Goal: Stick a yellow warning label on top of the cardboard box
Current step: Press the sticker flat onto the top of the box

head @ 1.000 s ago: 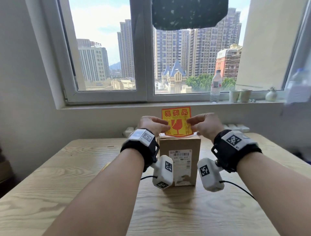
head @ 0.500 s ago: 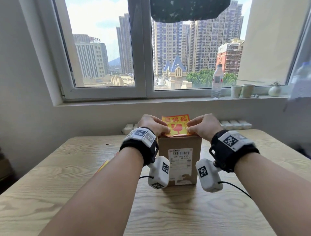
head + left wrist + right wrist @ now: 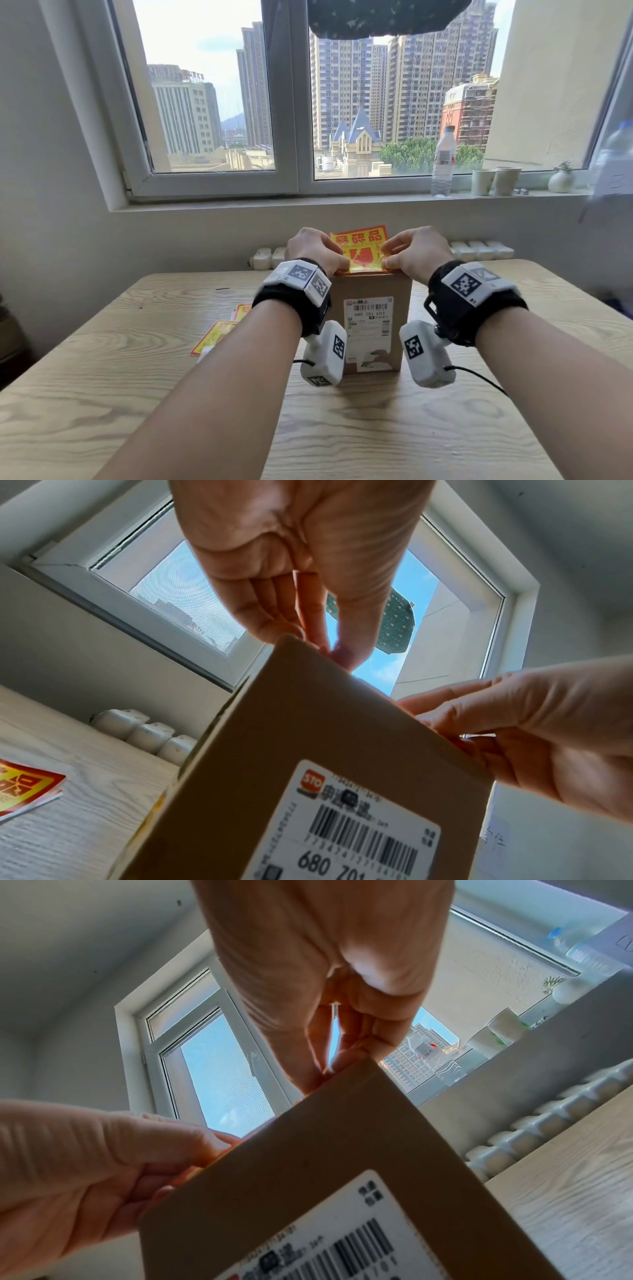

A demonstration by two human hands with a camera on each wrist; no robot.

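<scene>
A brown cardboard box [image 3: 371, 287] with a white shipping label stands upright mid-table. The yellow and red warning label [image 3: 363, 248] lies tilted over its top, near edge on the box, far edge raised. My left hand [image 3: 317, 248] pinches the label's left side and my right hand [image 3: 416, 251] pinches its right side, both at the box's top edge. In the wrist views the box [image 3: 329, 750] [image 3: 342, 1164] fills the lower frame, with the left hand [image 3: 308, 631] and right hand [image 3: 329, 1053] at its top rim; the label is hidden there.
Spare yellow labels [image 3: 219, 334] lie on the wooden table [image 3: 102, 394] left of my forearm. A white power strip [image 3: 479, 248] runs along the wall behind. The windowsill holds a water bottle [image 3: 443, 162], cups [image 3: 495, 180] and a small vase [image 3: 560, 178].
Both hands have lowered the label from upright above the box down onto its top, tilting it flatter. The box has not moved.
</scene>
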